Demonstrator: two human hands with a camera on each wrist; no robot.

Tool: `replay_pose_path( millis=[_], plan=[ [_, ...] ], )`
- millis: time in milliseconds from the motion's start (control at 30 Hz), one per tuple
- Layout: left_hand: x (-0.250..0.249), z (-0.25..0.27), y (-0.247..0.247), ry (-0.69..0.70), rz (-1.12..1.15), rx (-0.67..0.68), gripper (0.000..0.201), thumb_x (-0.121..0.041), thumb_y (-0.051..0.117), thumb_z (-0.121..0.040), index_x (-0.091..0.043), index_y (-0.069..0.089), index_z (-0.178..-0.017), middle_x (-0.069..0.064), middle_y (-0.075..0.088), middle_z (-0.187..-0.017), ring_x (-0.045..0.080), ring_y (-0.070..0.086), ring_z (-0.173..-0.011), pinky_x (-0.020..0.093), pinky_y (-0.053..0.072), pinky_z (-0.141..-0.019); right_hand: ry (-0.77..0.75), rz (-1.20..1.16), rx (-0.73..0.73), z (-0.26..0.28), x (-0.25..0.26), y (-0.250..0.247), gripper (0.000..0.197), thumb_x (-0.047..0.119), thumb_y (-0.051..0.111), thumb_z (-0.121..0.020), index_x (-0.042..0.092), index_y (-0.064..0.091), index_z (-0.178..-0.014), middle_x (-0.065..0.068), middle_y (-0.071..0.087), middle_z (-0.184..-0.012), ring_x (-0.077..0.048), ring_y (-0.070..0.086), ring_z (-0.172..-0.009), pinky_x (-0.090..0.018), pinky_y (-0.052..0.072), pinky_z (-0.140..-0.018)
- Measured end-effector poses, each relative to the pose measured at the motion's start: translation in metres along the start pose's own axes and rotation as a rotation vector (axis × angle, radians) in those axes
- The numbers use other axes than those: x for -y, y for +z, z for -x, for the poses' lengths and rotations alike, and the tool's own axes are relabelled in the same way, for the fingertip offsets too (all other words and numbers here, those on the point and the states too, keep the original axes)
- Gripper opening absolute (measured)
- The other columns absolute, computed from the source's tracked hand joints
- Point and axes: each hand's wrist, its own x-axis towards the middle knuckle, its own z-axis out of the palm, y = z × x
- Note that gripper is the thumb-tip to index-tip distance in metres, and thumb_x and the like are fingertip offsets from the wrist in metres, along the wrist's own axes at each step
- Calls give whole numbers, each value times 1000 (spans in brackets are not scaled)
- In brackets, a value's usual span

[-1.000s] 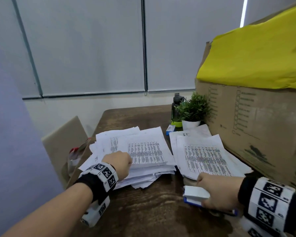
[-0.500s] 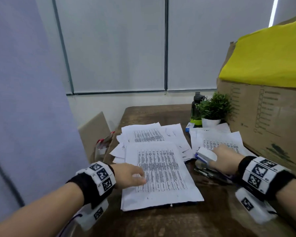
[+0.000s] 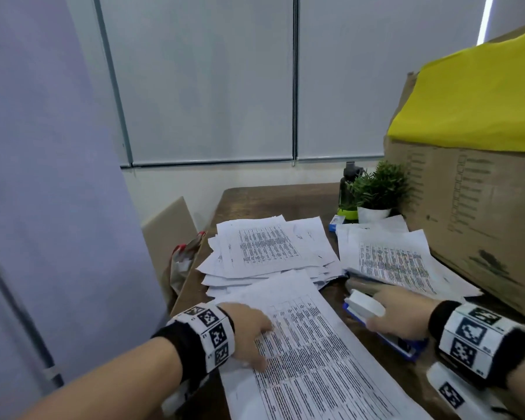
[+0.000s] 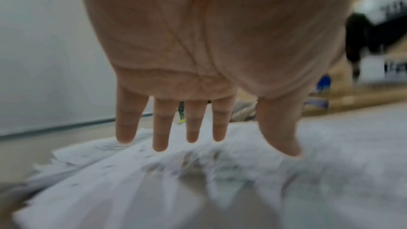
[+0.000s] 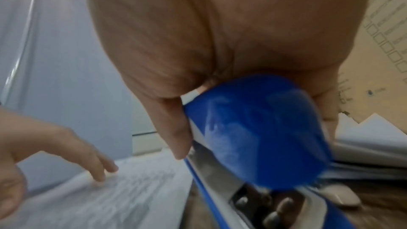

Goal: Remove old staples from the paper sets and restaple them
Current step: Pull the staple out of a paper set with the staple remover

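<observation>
Blurred print on the white stapled paper set (image 3: 309, 353) lying on the brown wooden table (image 3: 285, 198) — left hand (image 3: 249, 331) flat, fingers straight. Right hand (image 3: 406, 316) grasps the blue-and-white stapler (image 3: 373, 319); the wrist view alone shows its metal underside.

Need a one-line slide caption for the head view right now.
Left hand rests flat on a paper set while the right hand grips the blue-and-white stapler beside it.
</observation>
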Motion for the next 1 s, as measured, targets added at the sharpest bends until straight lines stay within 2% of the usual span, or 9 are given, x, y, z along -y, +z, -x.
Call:
replay_pose_path(
  millis=[167,300,367,500,633,733,800,900,1000],
  plan=[
    [-2,-3,1,62,86,81,76,-58,69,-81,-37,37,-147,-4,45,-148,24,45,-133,40,38,-110,52,78,3,-33,0,19,36,38,55,-90,10,63,-111,-3,65,-103,-20,59,-88,-25,44,-73],
    [-6,-2,-5,88,113,61,58,-53,72,-82,-36,55,-135,-6,52,-141,20,47,-129,34,39,-107,25,72,-124,-46,2,17,50,62,48,-83,29,56,-119,-1,56,-119,-25,55,-111,-35,48,-91],
    [-4,-3,-3,92,121,65,60,-53,72,-81,-36,53,-135,-5,44,-149,21,42,-135,36,36,-111,27,-11,-214,-47,0,11,40,61,49,-84,35,60,-113,0,49,-117,-24,47,-113,-38,44,-94],
    [2,-5,4,83,47,136,94,-59,69,-81,-31,18,-154,-5,1,-165,22,10,-151,44,16,-122,148,-43,-338,-45,-22,-4,21,42,52,-90,35,64,-106,2,53,-116,-21,48,-109,-37,42,-94],
    [-5,-2,5,88,-13,170,98,-66,63,-82,-36,6,-155,-9,-1,-165,23,18,-150,49,21,-120,185,-126,-260,-50,-48,5,30,29,48,-95,26,54,-124,-4,58,-126,-23,56,-109,-32,46,-89],
    [-9,3,5,90,-15,162,93,-67,62,-81,-35,15,-155,-5,14,-164,27,28,-145,48,27,-117,172,-268,-274,-49,-51,10,22,33,60,-91,27,54,-111,-2,62,-105,-19,58,-89,-25,44,-66],
    [-8,6,5,85,8,127,87,-62,64,-83,-27,26,-152,0,26,-160,28,36,-139,44,32,-114,164,-260,-281,-49,-52,8,22,32,69,-85,27,56,-102,0,61,-98,-16,56,-83,-22,39,-59],
    [-1,8,14,86,42,121,94,-60,62,-86,-17,17,-156,-2,0,-165,24,22,-148,39,23,-120,139,-144,-255,-47,-49,1,19,32,72,-83,28,61,-98,4,61,-94,-14,56,-83,-23,42,-69],
    [3,12,23,105,90,153,101,-59,60,-88,-20,-2,-157,-7,-13,-164,18,-5,-151,38,5,-123,131,-55,-223,-44,-45,-4,21,38,68,-85,24,66,-100,3,66,-98,-14,60,-88,-24,46,-75]
  ],
)
